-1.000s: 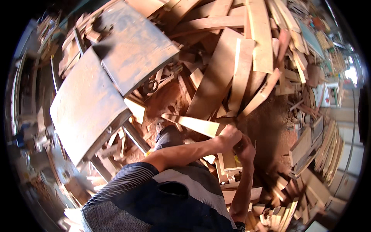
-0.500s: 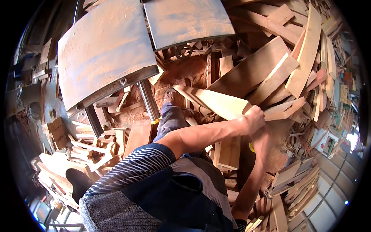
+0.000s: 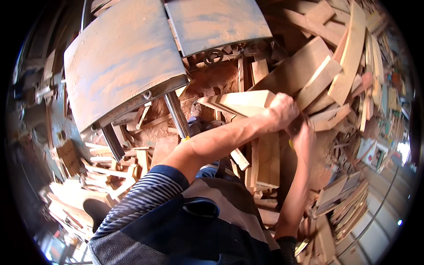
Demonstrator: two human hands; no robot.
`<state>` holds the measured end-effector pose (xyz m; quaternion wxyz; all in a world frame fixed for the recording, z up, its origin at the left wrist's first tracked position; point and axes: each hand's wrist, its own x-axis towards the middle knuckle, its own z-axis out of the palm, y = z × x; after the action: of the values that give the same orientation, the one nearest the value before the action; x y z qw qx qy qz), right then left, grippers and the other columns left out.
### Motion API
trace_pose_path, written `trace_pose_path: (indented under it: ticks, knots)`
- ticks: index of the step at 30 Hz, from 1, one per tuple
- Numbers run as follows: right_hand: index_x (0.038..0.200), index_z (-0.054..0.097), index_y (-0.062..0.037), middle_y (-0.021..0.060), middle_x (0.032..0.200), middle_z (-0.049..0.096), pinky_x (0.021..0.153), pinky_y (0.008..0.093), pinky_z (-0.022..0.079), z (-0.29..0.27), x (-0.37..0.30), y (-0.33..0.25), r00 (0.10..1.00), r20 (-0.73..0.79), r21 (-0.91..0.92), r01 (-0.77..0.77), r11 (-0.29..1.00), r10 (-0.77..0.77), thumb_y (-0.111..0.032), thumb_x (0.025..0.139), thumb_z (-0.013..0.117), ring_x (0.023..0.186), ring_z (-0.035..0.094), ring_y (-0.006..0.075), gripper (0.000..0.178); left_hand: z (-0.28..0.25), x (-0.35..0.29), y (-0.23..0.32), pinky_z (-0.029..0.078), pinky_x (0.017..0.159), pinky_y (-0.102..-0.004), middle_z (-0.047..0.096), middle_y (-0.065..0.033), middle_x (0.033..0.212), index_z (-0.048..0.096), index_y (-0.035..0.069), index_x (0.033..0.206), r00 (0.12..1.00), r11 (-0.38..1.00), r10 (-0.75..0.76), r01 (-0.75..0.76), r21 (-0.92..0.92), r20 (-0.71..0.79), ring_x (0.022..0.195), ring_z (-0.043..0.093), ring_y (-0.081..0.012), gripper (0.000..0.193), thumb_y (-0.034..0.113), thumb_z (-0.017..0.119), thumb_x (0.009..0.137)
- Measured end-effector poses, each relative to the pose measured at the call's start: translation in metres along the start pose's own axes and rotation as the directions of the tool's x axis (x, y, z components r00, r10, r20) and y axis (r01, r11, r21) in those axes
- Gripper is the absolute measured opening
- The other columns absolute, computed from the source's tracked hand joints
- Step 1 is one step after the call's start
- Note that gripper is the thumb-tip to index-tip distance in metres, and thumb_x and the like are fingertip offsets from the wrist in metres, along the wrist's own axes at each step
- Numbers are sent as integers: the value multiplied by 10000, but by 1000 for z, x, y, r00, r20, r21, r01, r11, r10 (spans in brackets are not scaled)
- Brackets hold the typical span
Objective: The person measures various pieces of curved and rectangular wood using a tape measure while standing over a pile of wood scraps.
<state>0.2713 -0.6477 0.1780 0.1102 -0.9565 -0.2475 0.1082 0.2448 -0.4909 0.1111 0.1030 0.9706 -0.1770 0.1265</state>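
My left hand (image 3: 282,110) is closed at the near end of a pale wooden board (image 3: 243,100) with a pointed far end. The board is held out in front of me, slightly tilted. My right hand (image 3: 302,134) sits just behind and below the left one, with fingers curled. Something dark shows between the two hands, and a small yellow spot appears beside the right one. What the right hand grips is hidden and blurred.
A dusty metal machine table (image 3: 123,57) stands at the left front, with a second table section (image 3: 216,22) beyond it. Long boards (image 3: 304,66) are heaped at the right. Offcuts (image 3: 110,170) lie at the left, and upright planks (image 3: 267,161) stand near my body.
Both hands have risen a little, bringing the near end of the board up with them, while its pointed end stays about level. My visible leg has drawn back under my arm.
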Motion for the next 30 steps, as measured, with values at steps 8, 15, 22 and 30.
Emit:
trace_pose_path:
  ticks: [8,15,22,30]
  knots:
    - [1127,649,-59,166,1116,712,872,455,519,99,-33,21,746,-109,800,-326,503,657,-326,831,799,1079,660,294,425,-19,31,-60,582,813,-453,731,-220,1033,625,-1,1138,854,894,-409,446,-47,322,970,732,-328,528,375,707,777]
    - [887,704,-78,157,846,755,447,329,581,284,-95,-25,769,623,220,-348,-911,-143,-378,967,650,595,718,227,316,-28,53,-78,518,920,-455,711,-208,1085,540,-13,1243,670,814,-388,571,-106,633,1028,693,-354,830,500,811,650]
    - [1211,646,-58,272,1128,681,503,361,583,347,-86,-60,710,663,-14,-305,-952,-237,-659,974,473,586,688,220,669,-38,40,-52,516,974,-417,695,-201,1209,482,-25,1396,649,763,-417,630,-143,636,1126,673,-328,967,559,803,696]
    - [941,699,-106,93,720,636,555,354,465,381,-88,-111,855,509,-153,-20,-988,-96,-582,997,468,582,585,209,532,-26,-7,-50,492,1059,-411,614,-244,1311,439,-27,1411,718,691,-485,665,-285,499,1218,615,-351,975,395,872,647]
